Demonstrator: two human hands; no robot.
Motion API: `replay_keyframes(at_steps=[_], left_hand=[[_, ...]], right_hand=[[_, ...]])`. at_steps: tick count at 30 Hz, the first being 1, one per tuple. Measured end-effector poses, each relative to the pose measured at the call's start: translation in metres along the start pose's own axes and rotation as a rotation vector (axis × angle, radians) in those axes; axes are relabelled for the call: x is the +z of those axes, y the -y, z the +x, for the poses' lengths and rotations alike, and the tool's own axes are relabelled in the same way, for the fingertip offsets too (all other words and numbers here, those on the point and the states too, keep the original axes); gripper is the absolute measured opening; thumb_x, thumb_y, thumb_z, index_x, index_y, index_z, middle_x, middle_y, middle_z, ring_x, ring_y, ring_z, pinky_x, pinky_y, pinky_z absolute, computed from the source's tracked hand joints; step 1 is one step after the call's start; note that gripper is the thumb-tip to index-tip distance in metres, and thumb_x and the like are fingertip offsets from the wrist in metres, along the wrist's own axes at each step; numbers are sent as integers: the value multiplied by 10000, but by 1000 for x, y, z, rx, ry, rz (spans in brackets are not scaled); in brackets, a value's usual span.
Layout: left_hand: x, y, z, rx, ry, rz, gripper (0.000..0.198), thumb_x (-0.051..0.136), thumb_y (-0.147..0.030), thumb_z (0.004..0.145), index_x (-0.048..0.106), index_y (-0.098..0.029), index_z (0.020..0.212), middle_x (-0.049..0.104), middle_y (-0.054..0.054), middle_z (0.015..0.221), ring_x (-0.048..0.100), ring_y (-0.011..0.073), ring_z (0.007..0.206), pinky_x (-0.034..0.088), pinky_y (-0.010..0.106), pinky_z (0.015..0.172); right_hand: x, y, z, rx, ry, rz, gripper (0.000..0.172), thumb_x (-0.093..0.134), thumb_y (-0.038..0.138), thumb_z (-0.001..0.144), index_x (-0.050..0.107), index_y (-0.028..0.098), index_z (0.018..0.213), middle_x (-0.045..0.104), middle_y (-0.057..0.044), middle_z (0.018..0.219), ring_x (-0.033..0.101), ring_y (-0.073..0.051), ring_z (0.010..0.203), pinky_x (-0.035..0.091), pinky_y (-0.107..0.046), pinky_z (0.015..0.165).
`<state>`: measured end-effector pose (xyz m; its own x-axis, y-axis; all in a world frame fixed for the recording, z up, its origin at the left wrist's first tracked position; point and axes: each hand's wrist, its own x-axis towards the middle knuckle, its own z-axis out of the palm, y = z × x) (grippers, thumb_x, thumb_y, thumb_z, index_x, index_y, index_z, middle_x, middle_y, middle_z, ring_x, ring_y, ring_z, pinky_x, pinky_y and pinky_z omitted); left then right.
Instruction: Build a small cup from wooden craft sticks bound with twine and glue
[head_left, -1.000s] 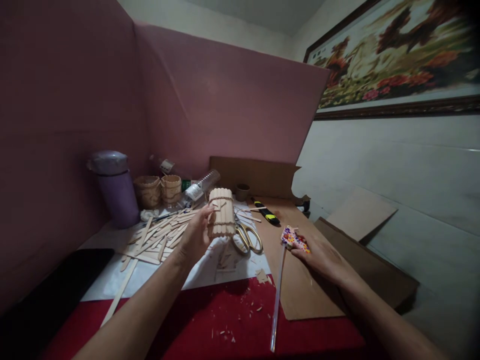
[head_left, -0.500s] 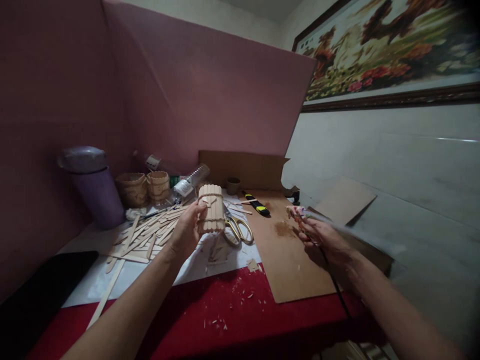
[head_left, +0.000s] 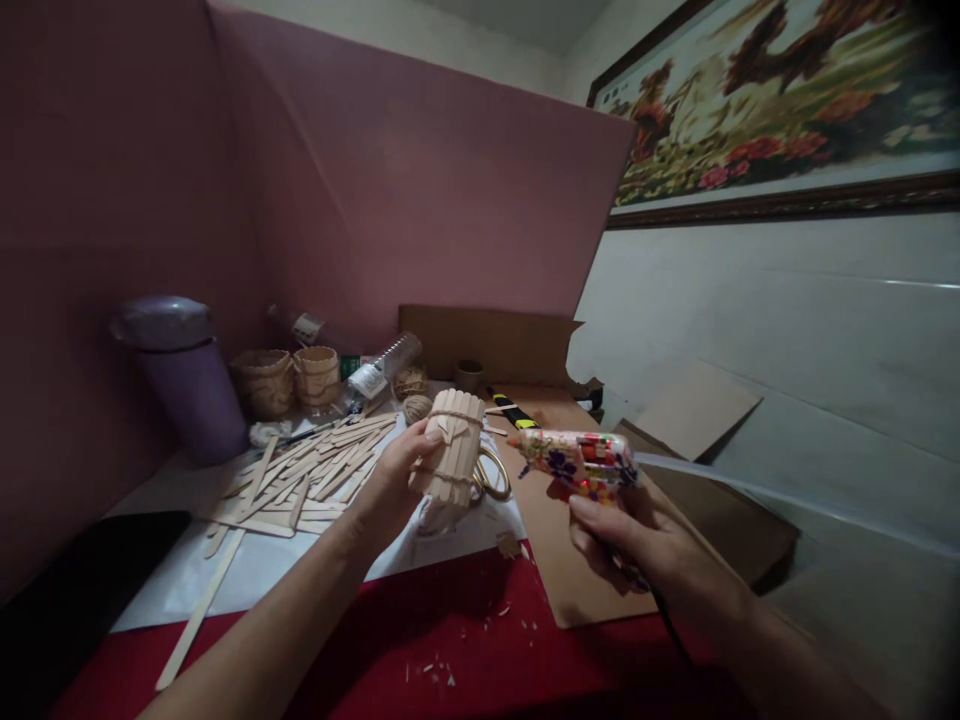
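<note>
A small cup of upright wooden sticks (head_left: 456,450), bound with two bands of twine, is gripped by my left hand (head_left: 401,462), thumb on its front. It tilts slightly above the white paper. My right hand (head_left: 619,535) is wrapped round the handle of a flower-patterned glue gun (head_left: 577,460). Its orange nozzle points left at the cup, with a gap between them. A long clear glue stick (head_left: 720,480) sticks out of its back. Gold-handled scissors (head_left: 495,474) lie partly hidden behind the cup.
Loose wooden sticks (head_left: 300,485) cover the white paper at left. Behind stand a purple tumbler (head_left: 193,385), two wooden cups (head_left: 316,378), a plastic bottle (head_left: 382,370) and a twine ball (head_left: 417,408). A black-yellow cutter (head_left: 513,408) lies on the brown board (head_left: 559,585).
My right hand has raised the glue gun and brought it left, towards the cup. My left hand has moved the cup a little right and nearer, tilting it.
</note>
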<state>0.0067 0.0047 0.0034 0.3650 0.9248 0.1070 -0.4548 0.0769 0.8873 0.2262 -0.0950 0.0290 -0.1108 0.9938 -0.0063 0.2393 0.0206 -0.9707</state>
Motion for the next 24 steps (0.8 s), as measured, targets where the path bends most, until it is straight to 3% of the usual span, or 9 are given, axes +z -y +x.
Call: replay_keyframes(at_steps=[7, 15, 24], left_hand=[[-1, 4, -1, -19, 38, 1, 377, 631, -346, 774, 642, -163, 1103, 684, 75, 1010, 608, 204, 863, 480, 273, 690], [-3, 8, 0, 9, 89, 21, 402, 593, -352, 821, 630, -179, 1182, 692, 89, 1056, 627, 231, 891, 471, 293, 686], [-4, 9, -2, 13, 56, 36, 391, 622, -342, 788, 642, -211, 1156, 688, 63, 1087, 619, 221, 946, 450, 271, 714]], right_hand=[[19, 1, 0, -6, 86, -18, 498, 551, 612, 866, 400, 205, 622, 361, 63, 502, 279, -60, 438, 215, -214, 395], [28, -1, 10, -51, 125, -15, 455, 519, 573, 903, 419, 201, 660, 376, 64, 532, 305, -65, 455, 235, -202, 400], [32, 6, 11, -62, 117, -46, 437, 491, 528, 918, 404, 205, 638, 368, 66, 518, 301, -67, 447, 231, -206, 406]])
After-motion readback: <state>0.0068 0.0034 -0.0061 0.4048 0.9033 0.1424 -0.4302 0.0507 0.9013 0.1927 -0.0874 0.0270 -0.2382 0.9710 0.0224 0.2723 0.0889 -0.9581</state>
